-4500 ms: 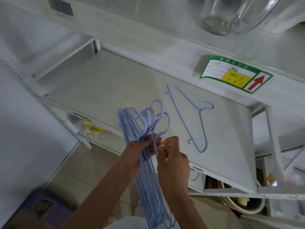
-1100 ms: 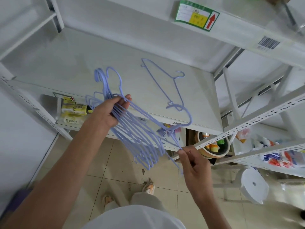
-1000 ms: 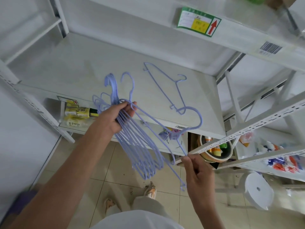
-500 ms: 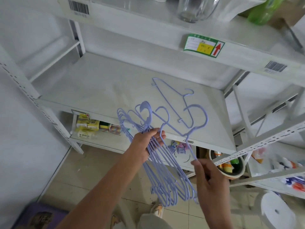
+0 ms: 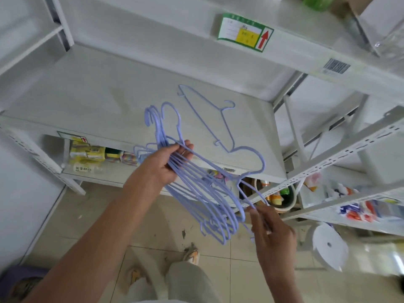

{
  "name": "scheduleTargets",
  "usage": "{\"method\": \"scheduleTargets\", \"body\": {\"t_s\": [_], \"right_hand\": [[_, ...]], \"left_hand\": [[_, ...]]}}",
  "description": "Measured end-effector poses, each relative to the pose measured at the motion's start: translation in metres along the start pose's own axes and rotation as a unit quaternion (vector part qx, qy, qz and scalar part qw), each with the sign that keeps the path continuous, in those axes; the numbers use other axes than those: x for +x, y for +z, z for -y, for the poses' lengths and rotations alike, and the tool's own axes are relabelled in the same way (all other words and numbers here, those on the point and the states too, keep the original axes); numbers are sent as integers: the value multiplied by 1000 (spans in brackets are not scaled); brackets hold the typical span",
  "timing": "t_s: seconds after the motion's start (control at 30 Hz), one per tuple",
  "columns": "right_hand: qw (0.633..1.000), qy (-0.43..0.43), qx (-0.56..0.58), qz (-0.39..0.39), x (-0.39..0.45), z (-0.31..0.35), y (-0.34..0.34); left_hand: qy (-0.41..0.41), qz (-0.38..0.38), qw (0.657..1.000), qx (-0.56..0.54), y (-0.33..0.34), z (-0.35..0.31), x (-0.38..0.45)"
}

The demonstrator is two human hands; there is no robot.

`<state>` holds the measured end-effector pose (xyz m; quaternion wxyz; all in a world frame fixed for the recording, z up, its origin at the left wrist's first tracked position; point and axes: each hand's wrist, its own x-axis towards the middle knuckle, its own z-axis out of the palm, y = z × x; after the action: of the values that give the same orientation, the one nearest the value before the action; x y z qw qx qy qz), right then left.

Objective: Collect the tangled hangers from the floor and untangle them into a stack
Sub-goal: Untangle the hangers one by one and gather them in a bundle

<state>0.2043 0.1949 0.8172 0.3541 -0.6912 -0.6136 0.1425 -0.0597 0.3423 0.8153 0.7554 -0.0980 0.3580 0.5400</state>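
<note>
A bundle of several thin lilac wire hangers (image 5: 203,193) hangs in the air in front of the white shelf (image 5: 91,101). My left hand (image 5: 166,162) grips the bundle near the necks, hooks pointing up and left. One hanger (image 5: 251,158) sticks out of the bundle to the right, its hook over the shelf's front edge. My right hand (image 5: 271,230) pinches the lower end of that hanger between thumb and fingers. A single lilac hanger (image 5: 209,119) lies flat on the shelf, apart from the rest.
A higher shelf carries a green and yellow label (image 5: 244,32). Packaged goods (image 5: 87,154) sit on the lower shelf. A second rack (image 5: 349,149) stands at the right with a bowl of items (image 5: 277,195). A white round stool (image 5: 328,246) stands on the tiled floor.
My right hand has drawn one hanger out of the bundle toward the right and down. The left hand keeps its grip, and the bundle has tilted with its hooks up and left. The view has shifted.
</note>
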Motion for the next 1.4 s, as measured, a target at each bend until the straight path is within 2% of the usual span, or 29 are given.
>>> {"method": "scheduleTargets", "body": {"t_s": [0.1,0.2,0.27,0.37,0.43,0.57,0.63,0.7,0.8,0.97,1.07,1.2,1.27,1.33,1.4], "right_hand": [[989,-101,-73,-83,13,-4,-6],[983,-85,-87,-139,21,-8,-12],[980,-110,-95,-137,25,-7,-19],[964,-214,-124,-96,36,-8,-34],[955,-243,-144,-93,41,-4,-39],[967,-192,-157,-61,45,6,-36],[980,-158,-122,4,47,2,-33],[988,-99,-65,100,48,-4,-26],[979,-27,13,201,42,-6,-9],[979,-57,75,180,31,3,12],[965,-43,167,195,18,17,33],[944,43,297,136,13,27,54],[934,56,330,122,24,31,57],[939,39,320,119,35,35,60],[932,35,338,122,42,40,62]], "left_hand": [[-11,-2,1000,-8,0,-3,1],[-55,2,998,20,-4,-6,2],[-78,0,996,41,-6,-9,1],[-90,-13,994,52,-13,-14,7],[-91,-12,995,47,-16,-19,14],[-110,2,994,18,-18,-19,26],[-111,13,994,3,-14,-16,23],[-93,15,995,9,-8,-14,15],[-32,5,999,4,7,-11,-3],[-19,30,999,1,15,-13,-13],[17,27,996,83,18,0,-10],[38,-5,972,233,12,36,-16],[29,-4,950,310,8,58,-25],[9,2,944,330,7,79,-34],[7,27,952,306,12,90,-40]]}}
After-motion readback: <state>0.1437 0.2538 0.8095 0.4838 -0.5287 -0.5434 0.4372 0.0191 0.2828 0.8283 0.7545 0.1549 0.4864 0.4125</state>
